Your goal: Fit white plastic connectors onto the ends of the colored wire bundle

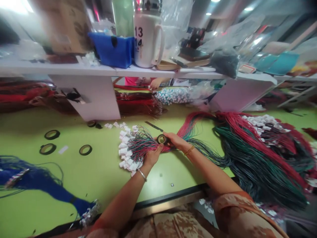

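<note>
On the green table, a bundle of thin red, green and black wires (142, 145) fans out at its left end into many white connectors (125, 153). My left hand (153, 156) is closed around the bundle just behind the fan. Beside it, my right hand (174, 140) is closed on a roll of black tape (161, 139), held against the wires. From under my right hand the wires run right to a larger heap of red and dark green wires (250, 158). A dark flat blade-like strip (153, 126) lies just beyond my hands.
Several black tape rolls (85, 150) lie to the left, near a blue wire bundle (44, 180). A shelf (99, 70) crosses above the table, bearing a white mug (146, 39) and a blue bin (114, 51). Beneath it, another person's hand (156, 83) is near red wires (138, 102).
</note>
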The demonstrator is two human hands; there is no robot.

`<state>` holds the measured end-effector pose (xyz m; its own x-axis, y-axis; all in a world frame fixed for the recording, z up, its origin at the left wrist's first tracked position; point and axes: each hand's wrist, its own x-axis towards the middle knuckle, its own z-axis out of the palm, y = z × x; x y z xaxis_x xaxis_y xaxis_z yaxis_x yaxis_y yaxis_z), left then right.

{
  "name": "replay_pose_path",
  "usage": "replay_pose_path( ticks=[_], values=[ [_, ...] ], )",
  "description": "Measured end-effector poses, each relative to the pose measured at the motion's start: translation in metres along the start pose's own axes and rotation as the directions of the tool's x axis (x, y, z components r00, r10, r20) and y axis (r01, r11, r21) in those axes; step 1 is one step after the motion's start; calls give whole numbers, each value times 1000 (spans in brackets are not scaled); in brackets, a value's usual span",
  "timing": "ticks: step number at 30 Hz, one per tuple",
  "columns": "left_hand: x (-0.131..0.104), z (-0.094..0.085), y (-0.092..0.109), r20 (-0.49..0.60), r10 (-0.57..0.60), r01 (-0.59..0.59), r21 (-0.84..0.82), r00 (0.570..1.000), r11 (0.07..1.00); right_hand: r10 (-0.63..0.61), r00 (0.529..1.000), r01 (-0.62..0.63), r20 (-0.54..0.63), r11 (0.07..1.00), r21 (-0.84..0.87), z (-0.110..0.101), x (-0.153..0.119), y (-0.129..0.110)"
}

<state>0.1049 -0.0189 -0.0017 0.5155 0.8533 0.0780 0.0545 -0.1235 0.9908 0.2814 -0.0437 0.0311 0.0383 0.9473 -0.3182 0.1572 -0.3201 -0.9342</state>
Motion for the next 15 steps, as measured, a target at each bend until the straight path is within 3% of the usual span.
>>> replay_pose_path(
  ticks=[3, 8, 11, 13, 15],
  values=[
    [-2, 3, -4, -33, -3, 6, 82, 999, 997, 43, 992, -48, 116, 998, 37, -6, 0, -6],
    [-3, 5, -7, -143, 55, -52, 26, 988, 998, 187, 971, -212, 150, 962, 172, -10, 6, -9],
    [-5, 8, -12, -180, -53, 55, 7, 982, 998, 234, 962, -263, 139, 934, 242, -10, 9, -6],
    [-7, 12, -16, -255, -152, 158, 2, 955, 987, 244, 959, -274, 143, 927, 255, -10, 10, -3],
    [-7, 16, -20, -316, -200, 187, -69, 927, 980, 245, 954, -283, 170, 923, 259, -12, 9, -1]
  ],
)
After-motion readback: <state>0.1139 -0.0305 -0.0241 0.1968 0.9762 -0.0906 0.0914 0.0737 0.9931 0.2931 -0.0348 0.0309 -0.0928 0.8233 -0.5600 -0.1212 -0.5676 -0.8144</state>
